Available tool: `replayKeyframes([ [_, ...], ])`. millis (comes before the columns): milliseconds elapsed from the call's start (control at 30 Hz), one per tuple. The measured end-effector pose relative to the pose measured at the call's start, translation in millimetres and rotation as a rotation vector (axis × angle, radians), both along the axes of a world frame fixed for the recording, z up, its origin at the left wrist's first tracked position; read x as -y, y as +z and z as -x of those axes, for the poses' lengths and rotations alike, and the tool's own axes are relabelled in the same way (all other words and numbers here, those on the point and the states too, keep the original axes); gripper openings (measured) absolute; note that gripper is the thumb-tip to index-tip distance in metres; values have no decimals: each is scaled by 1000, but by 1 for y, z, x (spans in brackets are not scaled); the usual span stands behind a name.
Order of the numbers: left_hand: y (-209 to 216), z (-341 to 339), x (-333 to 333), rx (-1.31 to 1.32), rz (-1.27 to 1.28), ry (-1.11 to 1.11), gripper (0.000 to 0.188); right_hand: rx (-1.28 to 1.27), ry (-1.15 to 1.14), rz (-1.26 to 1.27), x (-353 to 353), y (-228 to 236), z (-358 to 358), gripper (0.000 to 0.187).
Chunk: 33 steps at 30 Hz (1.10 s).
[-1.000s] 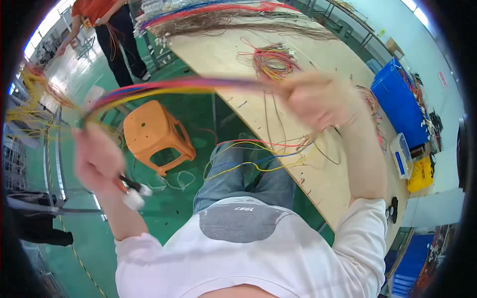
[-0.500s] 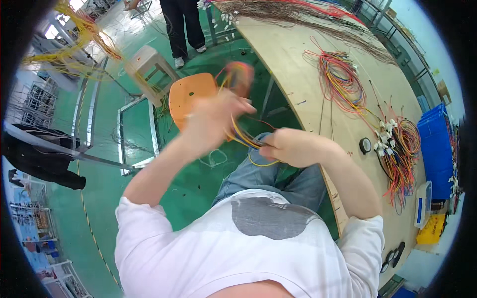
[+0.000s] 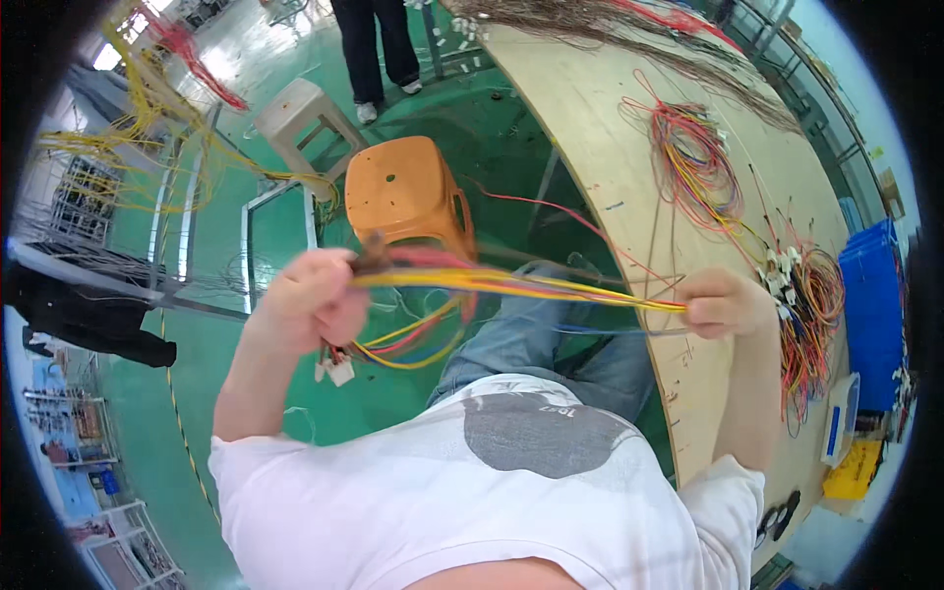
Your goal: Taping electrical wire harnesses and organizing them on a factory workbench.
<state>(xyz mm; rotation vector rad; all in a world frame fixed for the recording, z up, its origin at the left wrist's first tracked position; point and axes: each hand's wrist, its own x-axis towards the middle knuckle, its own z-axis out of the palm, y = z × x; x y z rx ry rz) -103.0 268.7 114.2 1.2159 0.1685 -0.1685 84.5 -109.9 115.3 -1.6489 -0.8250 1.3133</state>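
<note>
1. Green floor (image 3: 506,128), shiny with light toward the upper left, crossed by a striped line (image 3: 177,423).
2. Orange stool (image 3: 393,177) near a pale stool (image 3: 291,106).
3. Light wooden counter (image 3: 580,108) on the right.
4. Pale wall (image 3: 836,44) beyond it.

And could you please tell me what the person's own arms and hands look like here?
Plain white sleeves end near the elbows, leaving the forearms bare. The left hand and right hand wear no gloves, and no watch is visible.
</note>
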Motion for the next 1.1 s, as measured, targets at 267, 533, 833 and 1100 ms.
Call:
replayKeyframes([
  [267, -38, -26, -73, -25, 296, 702, 27, 301, -369, 341, -17, -35, 9, 27],
  [533, -43, -61, 59, 314, -948, 182, 33, 821, 178, -93, -172, -19, 54, 23],
  [833, -6, -55, 53, -237, -65, -540, 21, 568, 240, -125, -145, 8, 34, 26],
  [1100, -16, 16, -27, -156, 146, 130, 20, -66, -10, 15, -38, -9, 1, 19],
])
